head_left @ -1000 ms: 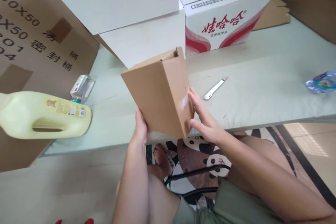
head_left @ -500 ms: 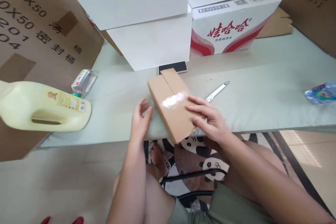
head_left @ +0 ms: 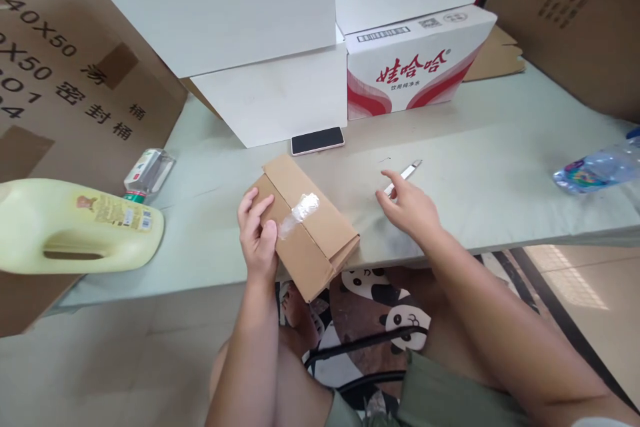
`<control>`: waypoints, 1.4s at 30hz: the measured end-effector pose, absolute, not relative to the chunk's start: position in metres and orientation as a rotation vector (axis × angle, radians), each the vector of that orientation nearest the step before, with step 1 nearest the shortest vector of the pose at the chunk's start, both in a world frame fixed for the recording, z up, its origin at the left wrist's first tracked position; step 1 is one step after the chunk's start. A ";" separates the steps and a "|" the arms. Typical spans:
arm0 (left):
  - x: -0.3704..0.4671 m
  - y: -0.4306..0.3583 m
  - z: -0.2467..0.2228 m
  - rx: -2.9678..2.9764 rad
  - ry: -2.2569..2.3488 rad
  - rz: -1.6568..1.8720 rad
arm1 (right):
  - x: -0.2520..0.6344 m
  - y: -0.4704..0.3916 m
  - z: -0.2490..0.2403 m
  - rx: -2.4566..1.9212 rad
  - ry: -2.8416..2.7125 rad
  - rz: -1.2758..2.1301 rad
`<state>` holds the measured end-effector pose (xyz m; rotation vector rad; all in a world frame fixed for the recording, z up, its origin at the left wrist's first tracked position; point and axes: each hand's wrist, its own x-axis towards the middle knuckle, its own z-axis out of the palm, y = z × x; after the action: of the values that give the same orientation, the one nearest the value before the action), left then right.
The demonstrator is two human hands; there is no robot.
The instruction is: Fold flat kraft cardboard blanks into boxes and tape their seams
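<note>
A small brown cardboard box [head_left: 300, 240] sits tilted at the table's front edge, a strip of shiny clear tape across its seam. My left hand [head_left: 257, 233] holds its left side, thumb on top and fingers along the far edge. To the right, my right hand [head_left: 411, 208] is at the near end of a utility knife [head_left: 411, 169] lying on the table. Its thumb and index finger are apart, with the knife's end between them; whether they touch it I cannot tell. The other fingers are curled and partly hidden.
Behind the box lies a phone [head_left: 318, 141] against white cartons [head_left: 280, 100]. A red-and-white carton [head_left: 415, 73] stands beside them. On the left are a yellow jug [head_left: 125, 240], a small clear bottle [head_left: 153, 170] and a large brown carton [head_left: 65, 113]. A plastic bottle [head_left: 595, 167] lies at the right.
My left hand has come onto the box, which has turned and shifted left and nearer. My right hand has let go of the box and moved over to the knife.
</note>
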<state>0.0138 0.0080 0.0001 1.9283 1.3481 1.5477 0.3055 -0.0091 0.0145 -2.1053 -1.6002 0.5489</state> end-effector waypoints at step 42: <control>0.045 -0.005 0.000 1.936 1.487 1.586 | 0.254 -0.061 0.062 -0.794 -1.860 0.247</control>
<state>0.0454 -0.0052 0.0000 1.9359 1.4869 1.5863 0.2544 -0.0612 0.0618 -0.7945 -1.8601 0.2470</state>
